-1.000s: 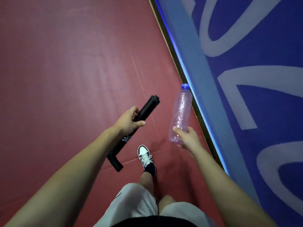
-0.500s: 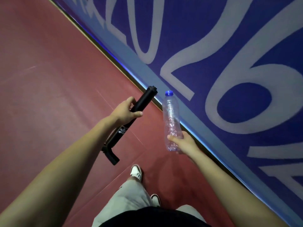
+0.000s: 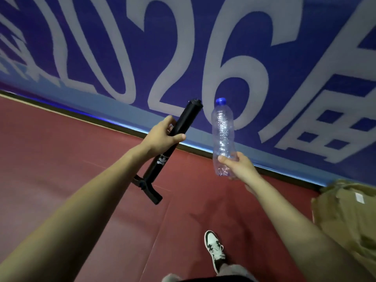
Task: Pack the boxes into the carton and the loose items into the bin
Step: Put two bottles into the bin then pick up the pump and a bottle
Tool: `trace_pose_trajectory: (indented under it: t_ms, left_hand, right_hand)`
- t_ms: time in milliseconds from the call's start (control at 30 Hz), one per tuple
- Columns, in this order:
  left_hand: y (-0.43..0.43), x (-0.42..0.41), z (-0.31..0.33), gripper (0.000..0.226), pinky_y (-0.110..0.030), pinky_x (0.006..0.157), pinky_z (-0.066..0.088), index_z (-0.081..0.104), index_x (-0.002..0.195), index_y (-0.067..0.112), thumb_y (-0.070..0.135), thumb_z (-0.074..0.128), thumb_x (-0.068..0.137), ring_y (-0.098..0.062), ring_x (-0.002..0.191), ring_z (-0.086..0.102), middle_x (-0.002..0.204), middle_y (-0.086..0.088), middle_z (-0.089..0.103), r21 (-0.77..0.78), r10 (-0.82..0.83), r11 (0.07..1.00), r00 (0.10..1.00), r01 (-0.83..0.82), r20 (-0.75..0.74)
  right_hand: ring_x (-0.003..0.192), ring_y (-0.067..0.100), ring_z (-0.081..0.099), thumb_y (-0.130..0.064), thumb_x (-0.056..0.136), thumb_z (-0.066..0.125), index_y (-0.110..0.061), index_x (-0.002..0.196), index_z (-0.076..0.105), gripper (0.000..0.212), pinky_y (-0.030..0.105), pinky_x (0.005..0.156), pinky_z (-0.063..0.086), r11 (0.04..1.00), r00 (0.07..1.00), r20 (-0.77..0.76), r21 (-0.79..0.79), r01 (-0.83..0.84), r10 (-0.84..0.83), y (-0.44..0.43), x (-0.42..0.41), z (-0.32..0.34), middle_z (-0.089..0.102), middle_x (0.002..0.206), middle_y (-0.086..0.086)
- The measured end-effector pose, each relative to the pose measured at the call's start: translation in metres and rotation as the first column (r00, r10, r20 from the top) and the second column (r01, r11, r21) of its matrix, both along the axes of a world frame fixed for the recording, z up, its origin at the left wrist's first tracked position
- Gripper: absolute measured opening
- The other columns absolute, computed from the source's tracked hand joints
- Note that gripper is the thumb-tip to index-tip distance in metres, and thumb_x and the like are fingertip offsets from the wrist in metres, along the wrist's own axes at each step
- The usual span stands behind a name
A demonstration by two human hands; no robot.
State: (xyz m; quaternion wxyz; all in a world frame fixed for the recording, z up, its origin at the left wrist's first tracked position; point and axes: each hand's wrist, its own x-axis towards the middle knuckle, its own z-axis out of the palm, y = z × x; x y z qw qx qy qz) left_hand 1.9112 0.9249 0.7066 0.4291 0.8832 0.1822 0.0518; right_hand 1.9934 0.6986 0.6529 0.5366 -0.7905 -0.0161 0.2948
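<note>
My left hand [image 3: 160, 137] is wrapped around the middle of a black hand pump [image 3: 189, 115], whose barrel tilts up toward the blue banner [image 3: 183, 47]. My right hand [image 3: 240, 165] grips the lower part of a clear plastic bottle [image 3: 222, 131] with a blue cap, upright just beside the pump. Both are held above the red floor [image 3: 61, 159] near its far edge. A brown cardboard carton [image 3: 345, 216] sits on the floor to my right.

Blue wall banner [image 3: 193, 47]: large pale numerals [image 3: 211, 78] read "2026". The blocky characters either side of them are cut off and not legible. Black tube [image 3: 183, 123]: small white logo [image 3: 161, 162], unreadable. Cardboard carton [image 3: 345, 216]: white label [image 3: 360, 197], illegible.
</note>
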Motion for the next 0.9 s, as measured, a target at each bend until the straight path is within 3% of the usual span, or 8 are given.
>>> trace_pose_trajectory:
  t_ms: [100, 300, 467, 567, 667, 733, 800, 900]
  left_hand:
    - [-0.028, -0.007, 0.017, 0.032, -0.036, 0.07, 0.051, 0.045, 0.103, 0.007, 0.025, 0.066, 0.086, -0.023, 0.072, 0.058, 0.084, -0.005, 0.055, -0.009, -0.113, 0.994, 0.993, 0.113, 0.034]
    - [-0.095, 0.0, 0.032, 0.028, -0.035, 0.07, 0.046, 0.044, 0.093, 0.013, 0.028, 0.067, 0.085, -0.025, 0.081, 0.056, 0.091, -0.008, 0.055, 0.007, -0.277, 0.961, 0.961, 0.277, 0.024]
    - [-0.182, 0.009, 0.051, 0.027, -0.03, 0.067, 0.045, 0.043, 0.09, 0.013, 0.027, 0.065, 0.086, -0.022, 0.078, 0.055, 0.087, -0.005, 0.054, 0.046, -0.439, 0.898, 0.897, 0.437, 0.051]
    - [-0.245, 0.014, 0.06, 0.032, -0.034, 0.071, 0.045, 0.046, 0.099, 0.006, 0.027, 0.066, 0.085, -0.025, 0.08, 0.054, 0.09, -0.007, 0.054, 0.089, -0.529, 0.847, 0.847, 0.524, 0.05]
    - [-0.317, 0.015, 0.063, 0.031, -0.029, 0.066, 0.043, 0.044, 0.097, 0.008, 0.028, 0.066, 0.086, -0.024, 0.078, 0.055, 0.088, -0.006, 0.055, 0.089, -0.608, 0.793, 0.792, 0.602, 0.057]
    - [-0.37, 0.011, 0.062, 0.03, -0.028, 0.064, 0.042, 0.043, 0.096, 0.009, 0.028, 0.065, 0.086, -0.023, 0.078, 0.054, 0.086, -0.003, 0.054, 0.083, -0.641, 0.768, 0.765, 0.636, 0.064]
    - [-0.423, 0.001, 0.059, 0.03, -0.026, 0.063, 0.041, 0.042, 0.096, 0.009, 0.026, 0.065, 0.087, -0.023, 0.08, 0.052, 0.089, -0.005, 0.052, 0.084, -0.667, 0.745, 0.742, 0.662, 0.07]
    - [-0.493, -0.015, 0.05, 0.028, -0.026, 0.061, 0.04, 0.041, 0.094, 0.01, 0.025, 0.064, 0.087, -0.022, 0.079, 0.052, 0.086, -0.003, 0.051, 0.072, -0.687, 0.726, 0.718, 0.684, 0.107]
  right_hand:
    - [0.089, 0.021, 0.064, -0.033, 0.081, 0.072, -0.013, 0.127, 0.05, 0.055, 0.026, 0.059, 0.048, 0.995, 0.994, 0.055, -0.02, 0.099, -0.098, -0.042, -0.02, 0.012, 0.064, 0.113, 0.006]
    - [0.08, 0.016, 0.061, -0.026, 0.082, 0.072, -0.02, 0.101, 0.058, 0.024, 0.028, 0.067, 0.047, 0.965, 0.96, 0.11, -0.018, 0.261, -0.257, -0.137, -0.071, 0.036, 0.064, 0.088, -0.004]
    - [0.07, 0.009, 0.061, -0.017, 0.082, 0.073, -0.014, 0.101, 0.06, 0.023, 0.02, 0.062, 0.048, 0.921, 0.91, 0.169, -0.025, 0.388, -0.379, -0.237, -0.109, 0.059, 0.065, 0.081, -0.006]
    - [0.073, 0.012, 0.062, -0.015, 0.082, 0.073, -0.017, 0.094, 0.058, 0.019, 0.014, 0.064, 0.049, 0.881, 0.865, 0.203, -0.016, 0.473, -0.46, -0.303, -0.135, 0.067, 0.064, 0.083, -0.004]
    - [0.085, 0.02, 0.066, -0.015, 0.08, 0.075, -0.012, 0.104, 0.06, 0.029, 0.029, 0.081, 0.052, 0.84, 0.824, 0.207, -0.019, 0.543, -0.528, -0.369, -0.167, 0.069, 0.069, 0.096, 0.004]
    - [0.077, 0.014, 0.068, -0.014, 0.079, 0.075, -0.01, 0.105, 0.064, 0.028, 0.027, 0.078, 0.054, 0.833, 0.817, 0.212, -0.028, 0.553, -0.536, -0.417, -0.189, 0.066, 0.071, 0.094, 0.006]
    - [0.058, -0.003, 0.063, -0.012, 0.08, 0.075, -0.018, 0.088, 0.065, 0.014, 0.015, 0.064, 0.052, 0.825, 0.815, 0.215, -0.061, 0.562, -0.539, -0.464, -0.215, 0.063, 0.069, 0.078, -0.002]
    - [0.05, -0.006, 0.059, -0.011, 0.078, 0.076, -0.019, 0.079, 0.063, 0.015, 0.019, 0.06, 0.047, 0.799, 0.795, 0.226, -0.099, 0.593, -0.563, -0.532, -0.25, 0.055, 0.066, 0.067, -0.009]
